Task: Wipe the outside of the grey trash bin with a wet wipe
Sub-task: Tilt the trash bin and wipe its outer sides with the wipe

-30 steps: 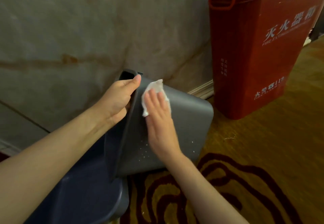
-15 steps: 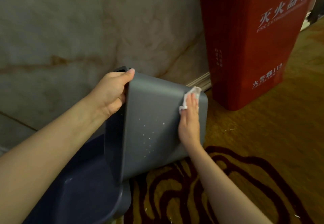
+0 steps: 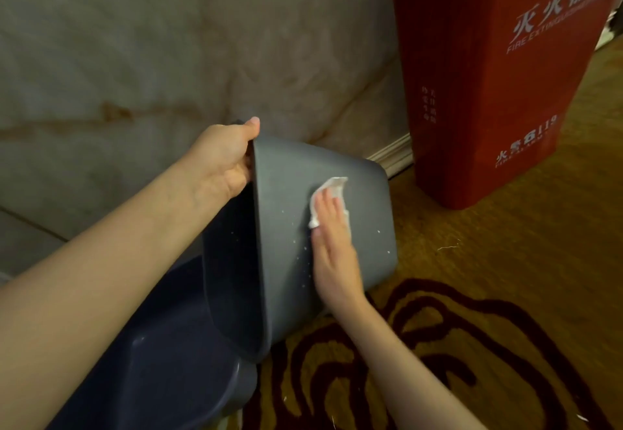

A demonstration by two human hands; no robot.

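The grey trash bin (image 3: 367,214) lies tipped on its side, its open mouth facing left and its base pointing right, above the carpet. My left hand (image 3: 226,156) grips the bin's upper rim, thumb on the outside. My right hand (image 3: 333,247) lies flat on the bin's outer side wall and presses a crumpled white wet wipe (image 3: 328,193) against it under the fingers. Small white specks dot the wall around the hand.
A dark blue-grey lid or basin (image 3: 161,355) lies under the bin's mouth at the lower left. A red fire extinguisher box (image 3: 488,92) stands close on the right against the marble wall (image 3: 168,42). Patterned gold and maroon carpet (image 3: 472,311) covers the floor.
My right hand slid the wipe from near the bin's rim to its base edge, then back toward the middle of the side wall. My left hand kept its grip on the rim.
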